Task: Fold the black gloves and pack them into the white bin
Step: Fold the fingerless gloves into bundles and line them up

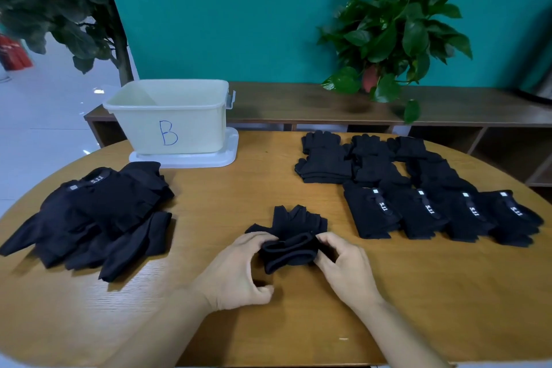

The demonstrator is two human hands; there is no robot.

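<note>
A black glove [291,228] lies at the middle of the wooden table [268,182], its cuff end rolled toward me. My left hand [236,269] pinches the left side of the cuff and my right hand [343,266] pinches the right side. A loose heap of black gloves [95,215] lies to the left. Rows of black gloves [418,188] are laid out to the right, some showing white labels. The white bin [170,116], marked with a blue B, stands on its lid [185,160] at the table's far left; no glove shows inside it.
A low wooden shelf [298,104] runs behind the table against a teal wall. A potted green plant [388,36] stands on it at the right. A tall dark-leaved plant [59,9] stands at the far left.
</note>
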